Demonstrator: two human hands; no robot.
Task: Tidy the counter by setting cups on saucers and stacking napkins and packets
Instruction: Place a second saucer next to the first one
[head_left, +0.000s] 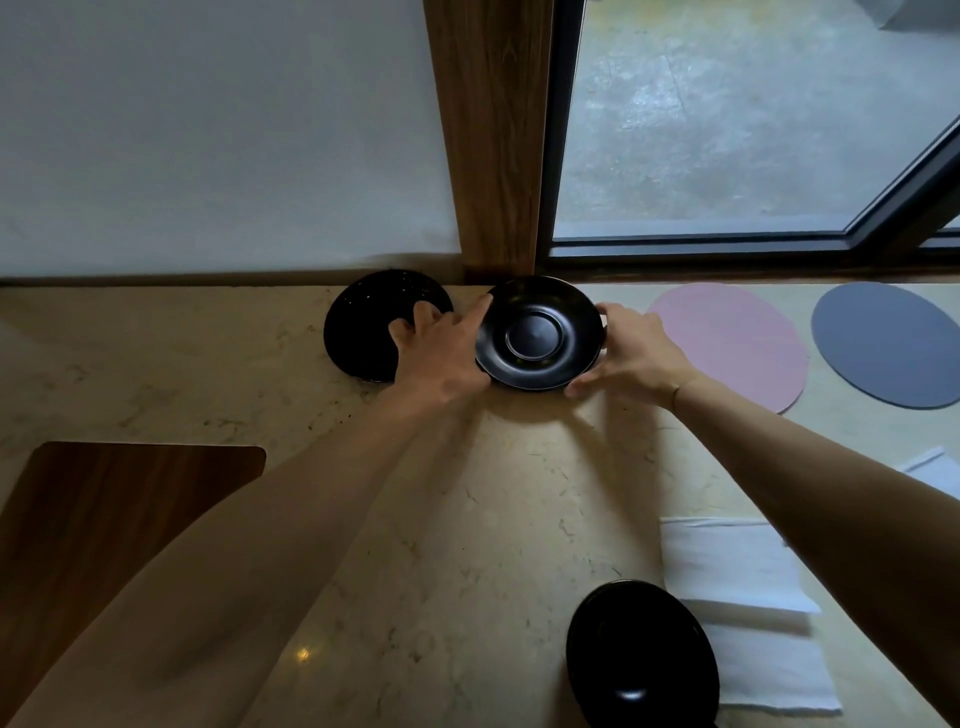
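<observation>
Between your left hand (441, 353) and right hand (636, 353), each pinching its rim, the glossy black round saucer (540, 332) hovers over the marbled beige desk (467, 519); set it down, then fetch the black cup (641, 654) nearer you.

Open marble counter (441, 519) mid-front, second saucer (363, 332) just left of held saucer (540, 332), pink mat (737, 343) right, napkins (727, 566) and black cup (639, 654) near right, wooden post (493, 156) behind.
</observation>
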